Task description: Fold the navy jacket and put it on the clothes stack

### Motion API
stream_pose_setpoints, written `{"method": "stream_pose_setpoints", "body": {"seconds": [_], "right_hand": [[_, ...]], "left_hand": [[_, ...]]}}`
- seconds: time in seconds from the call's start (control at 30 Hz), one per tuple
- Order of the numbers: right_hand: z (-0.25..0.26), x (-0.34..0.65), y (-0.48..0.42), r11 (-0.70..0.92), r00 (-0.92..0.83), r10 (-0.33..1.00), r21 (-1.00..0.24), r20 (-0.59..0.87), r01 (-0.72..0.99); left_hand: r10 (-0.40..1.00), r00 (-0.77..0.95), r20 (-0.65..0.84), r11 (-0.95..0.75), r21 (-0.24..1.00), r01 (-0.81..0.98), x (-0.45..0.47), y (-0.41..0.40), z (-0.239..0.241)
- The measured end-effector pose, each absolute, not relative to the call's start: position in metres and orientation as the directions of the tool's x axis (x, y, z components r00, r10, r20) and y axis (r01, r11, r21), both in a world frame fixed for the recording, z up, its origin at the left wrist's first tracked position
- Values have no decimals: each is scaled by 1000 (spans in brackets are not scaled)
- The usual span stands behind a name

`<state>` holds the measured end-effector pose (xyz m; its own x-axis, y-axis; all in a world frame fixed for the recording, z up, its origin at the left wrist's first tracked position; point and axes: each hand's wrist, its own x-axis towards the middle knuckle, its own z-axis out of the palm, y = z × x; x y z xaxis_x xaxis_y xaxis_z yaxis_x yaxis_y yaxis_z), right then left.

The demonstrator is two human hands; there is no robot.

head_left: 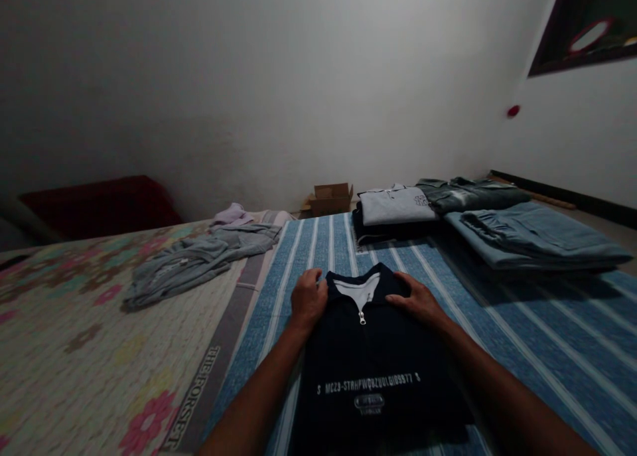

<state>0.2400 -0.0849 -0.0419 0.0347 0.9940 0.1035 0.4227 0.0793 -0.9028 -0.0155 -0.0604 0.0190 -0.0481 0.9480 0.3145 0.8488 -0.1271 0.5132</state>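
Observation:
A folded dark navy zip-collar shirt [371,363] with white lettering lies in front of me on a blue striped sheet [547,336]. My left hand [307,298] rests on its left shoulder by the collar, fingers curled over the fabric edge. My right hand [417,299] lies flat on the right shoulder, fingers stretched toward the collar. The white inner collar and the zip pull show between the two hands.
A crumpled grey garment [199,260] and a lilac one [233,214] lie on the floral mattress [74,350] at the left. Folded clothes are stacked at the back right: a white shirt [395,205], dark jeans [472,194], light blue trousers [532,240]. A cardboard box [331,198] sits by the wall.

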Motion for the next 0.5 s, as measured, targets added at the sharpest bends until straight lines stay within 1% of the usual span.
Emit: {"method": "stream_pose_setpoints", "body": {"seconds": [0.1, 0.2, 0.23, 0.3, 0.5], "right_hand": [[-48, 242, -83, 89, 34, 993, -899, 114, 429], [-53, 244, -82, 123, 21, 989, -885, 148, 449], [-54, 245, -82, 140, 20, 986, -878, 167, 459], [-55, 245, -82, 171, 18, 979, -863, 204, 476], [-55, 244, -87, 170, 39, 974, -836, 222, 522]], "left_hand": [[936, 197, 293, -314, 435, 844, 16, -70, 27], [873, 448, 191, -487, 324, 811, 46, -76, 29], [853, 498, 155, -521, 296, 800, 54, -76, 28], [838, 536, 96, -541, 262, 799, 67, -73, 27], [893, 449, 27, -442, 241, 864, 84, -54, 23]]}}
